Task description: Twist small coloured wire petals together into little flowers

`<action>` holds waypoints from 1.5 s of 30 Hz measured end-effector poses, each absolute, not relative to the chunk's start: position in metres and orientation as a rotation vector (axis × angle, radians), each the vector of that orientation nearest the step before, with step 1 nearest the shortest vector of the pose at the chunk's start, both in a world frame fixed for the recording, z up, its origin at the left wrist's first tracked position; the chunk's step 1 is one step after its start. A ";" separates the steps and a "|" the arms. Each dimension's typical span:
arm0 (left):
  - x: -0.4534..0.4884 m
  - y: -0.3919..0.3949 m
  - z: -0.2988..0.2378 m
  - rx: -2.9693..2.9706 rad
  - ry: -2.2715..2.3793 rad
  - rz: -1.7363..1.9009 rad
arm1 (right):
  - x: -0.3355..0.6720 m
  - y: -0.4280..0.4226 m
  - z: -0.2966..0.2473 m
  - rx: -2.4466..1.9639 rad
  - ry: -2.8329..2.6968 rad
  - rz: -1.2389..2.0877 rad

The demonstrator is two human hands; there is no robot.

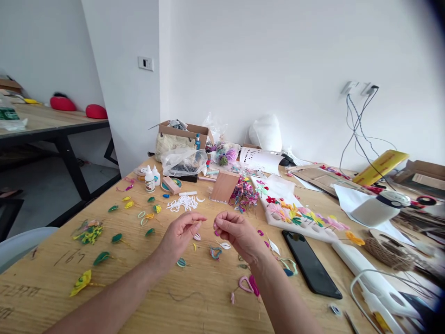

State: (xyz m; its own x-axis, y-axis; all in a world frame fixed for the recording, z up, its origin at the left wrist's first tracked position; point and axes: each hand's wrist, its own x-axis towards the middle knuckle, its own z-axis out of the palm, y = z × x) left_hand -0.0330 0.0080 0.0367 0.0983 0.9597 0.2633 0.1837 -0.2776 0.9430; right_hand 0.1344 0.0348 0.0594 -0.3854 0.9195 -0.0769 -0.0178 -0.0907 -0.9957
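Both hands are raised over the middle of the wooden table (132, 260), a small gap between their fingertips. My left hand (182, 234) has thumb and forefinger pinched together; whatever is between them is too small to name. The fingers of my right hand (238, 234) are curled into a pinch, and a bit of pink shows at their tips, its kind unclear. Below them lie a bundle of coloured thread (215, 252), a white leaf-shaped piece (224, 245) and a striped blue-green oval piece (181, 262). Pink loops (245, 284) lie beside my right forearm.
Green and yellow wired leaves (101, 258) spread across the left. Behind are glue bottles (149, 180), white strips (184, 202) and a wooden block (224, 186). On the right are yarn flowers on white foam (302, 227), a black phone (311, 263) and a white power strip (368, 273).
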 end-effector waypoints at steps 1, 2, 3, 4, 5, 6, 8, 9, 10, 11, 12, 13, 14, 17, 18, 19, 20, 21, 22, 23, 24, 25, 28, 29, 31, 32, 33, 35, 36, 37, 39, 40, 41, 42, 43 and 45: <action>-0.031 0.005 0.038 1.627 1.127 1.243 | 0.134 0.031 0.060 -0.998 -1.340 1.667; -0.029 0.003 0.038 1.650 1.096 1.224 | 0.133 0.027 0.060 -0.994 -1.297 1.707; -0.027 0.001 0.039 1.662 1.066 1.195 | 0.131 0.025 0.060 -1.007 -1.279 1.713; -0.026 0.000 0.039 1.665 1.048 1.165 | 0.129 0.023 0.060 -1.025 -1.276 1.699; -0.025 0.000 0.038 1.668 1.047 1.138 | 0.128 0.022 0.060 -1.045 -1.278 1.675; -0.024 -0.001 0.037 1.682 1.061 1.120 | 0.126 0.021 0.060 -1.065 -1.282 1.644; -0.024 0.000 0.034 1.756 1.116 1.125 | 0.123 0.019 0.060 -1.104 -1.300 1.573; -0.024 0.000 0.032 1.809 1.139 1.142 | 0.122 0.019 0.060 -1.125 -1.315 1.537; -0.025 0.001 0.031 1.862 1.147 1.164 | 0.121 0.018 0.060 -1.147 -1.331 1.504; -0.025 0.001 0.029 1.904 1.145 1.190 | 0.120 0.017 0.060 -1.166 -1.348 1.479; -0.026 0.002 0.028 1.931 1.138 1.217 | 0.118 0.016 0.060 -1.180 -1.364 1.463; -0.026 0.002 0.027 1.944 1.128 1.236 | 0.117 0.015 0.060 -1.192 -1.378 1.454; -0.026 0.002 0.026 1.943 1.121 1.244 | 0.116 0.014 0.060 -1.201 -1.390 1.446; -0.026 0.002 0.026 1.885 1.105 1.211 | 0.118 0.015 0.065 -1.229 -1.441 1.438; -0.026 0.002 0.027 1.841 1.100 1.203 | 0.123 0.016 0.068 -1.234 -1.462 1.430; -0.026 0.002 0.028 1.779 1.097 1.209 | 0.129 0.019 0.073 -1.231 -1.481 1.402; -0.026 0.003 0.029 1.705 1.091 1.219 | 0.138 0.021 0.079 -1.220 -1.488 1.346; -0.026 0.003 0.030 1.628 1.088 1.227 | 0.148 0.024 0.085 -1.202 -1.475 1.254; -0.027 0.004 0.032 1.551 1.091 1.236 | 0.160 0.027 0.091 -1.171 -1.444 1.136; -0.028 0.004 0.034 1.496 1.097 1.223 | 0.173 0.028 0.097 -1.145 -1.386 1.023; -0.028 0.004 0.036 1.459 1.119 1.211 | 0.185 0.029 0.101 -1.116 -1.324 0.939; -0.029 0.004 0.037 1.431 1.143 1.204 | 0.196 0.029 0.104 -1.094 -1.261 0.874; -0.029 0.001 0.041 1.370 1.156 1.159 | 0.222 0.023 0.101 -1.091 -1.120 0.786; -0.029 -0.001 0.043 1.353 1.138 1.148 | 0.228 0.020 0.097 -1.118 -1.093 0.771; -0.028 -0.005 0.047 1.325 1.100 1.140 | 0.238 0.015 0.087 -1.203 -1.077 0.739; -0.028 -0.007 0.050 1.324 1.090 1.135 | 0.243 0.013 0.082 -1.248 -1.081 0.714; -0.028 -0.009 0.053 1.330 1.092 1.126 | 0.247 0.012 0.077 -1.287 -1.088 0.684; -0.029 -0.013 0.057 1.407 1.112 1.068 | 0.254 0.012 0.069 -1.333 -1.093 0.616; -0.031 -0.015 0.058 1.448 1.110 1.032 | 0.257 0.012 0.066 -1.342 -1.090 0.585; -0.032 -0.015 0.057 1.472 1.101 1.001 | 0.259 0.014 0.064 -1.348 -1.088 0.560; -0.033 -0.016 0.054 1.475 1.072 0.980 | 0.263 0.017 0.060 -1.360 -1.091 0.530; -0.033 -0.016 0.052 1.469 1.053 0.975 | 0.264 0.018 0.059 -1.368 -1.095 0.520; -0.032 -0.016 0.049 1.460 1.034 0.973 | 0.265 0.020 0.058 -1.378 -1.102 0.511; -0.031 -0.015 0.047 1.446 1.017 0.972 | 0.266 0.021 0.056 -1.390 -1.110 0.503; -0.030 -0.015 0.045 1.425 1.010 0.969 | 0.267 0.022 0.055 -1.407 -1.123 0.497; -0.027 -0.016 0.042 1.366 1.044 0.949 | 0.270 0.023 0.051 -1.459 -1.177 0.492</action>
State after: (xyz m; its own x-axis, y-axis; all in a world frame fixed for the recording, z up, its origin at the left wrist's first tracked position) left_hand -0.0275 -0.0158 0.0418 0.2860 0.9579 -0.0263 0.0650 0.0080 0.9979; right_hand 0.2697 0.0233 0.0509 0.4113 0.8583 0.3068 0.3842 0.1419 -0.9123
